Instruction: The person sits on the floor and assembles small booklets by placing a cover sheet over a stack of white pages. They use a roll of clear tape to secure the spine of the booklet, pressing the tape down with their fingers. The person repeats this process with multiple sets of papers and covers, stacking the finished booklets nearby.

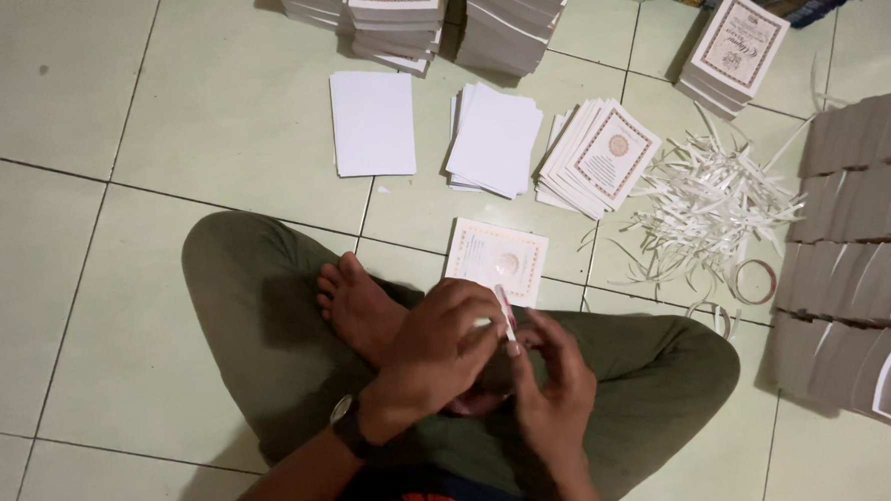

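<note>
I sit cross-legged on a tiled floor with both hands together over my lap. My left hand (438,353), with a dark watch on its wrist, and my right hand (553,381) pinch a thin white strip (505,315) that stands upright between their fingertips. Just beyond the hands, a single decorated card (496,259) with an ornate border lies flat on the floor, near my bare foot (360,306).
Ahead lie a blank white sheet (373,122), a small white stack (494,138) and a fanned stack of bordered cards (598,156). A heap of white paper strips (709,201) and a tape roll (754,280) lie to the right. Tall card stacks (395,17) stand behind, and rows of brown packs (857,263) at far right.
</note>
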